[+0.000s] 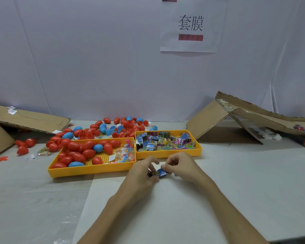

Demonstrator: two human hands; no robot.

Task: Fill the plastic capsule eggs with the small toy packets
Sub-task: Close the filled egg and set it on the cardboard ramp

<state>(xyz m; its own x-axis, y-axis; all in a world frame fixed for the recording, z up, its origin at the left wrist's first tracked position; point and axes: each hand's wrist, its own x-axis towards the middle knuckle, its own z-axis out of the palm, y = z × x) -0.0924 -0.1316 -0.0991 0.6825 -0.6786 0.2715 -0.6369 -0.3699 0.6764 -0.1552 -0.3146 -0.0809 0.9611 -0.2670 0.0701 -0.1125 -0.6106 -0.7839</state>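
Egg tray point(88, 170): yellow, on the left, with red and blue capsule eggs point(77, 152) lying closed in it. More are heaped loose behind, so an egg is an easy reach.
Left hand point(143, 173): fingers curled round the near-left end of the packet. No egg in it yet, as far as I can tell.
Toy packet point(159, 173): small blue printed one, held between both hands just above the table, right in front of the trays.
Right hand point(180, 167): pinching the packet's right end with fingertips and thumb.
Packet tray point(167, 153): touches the egg tray's right side, full of spare packets point(165, 140).
Tip: I'd squeeze or fold the packet compact now, so the egg halves snap shut without catching the wrapper edge.
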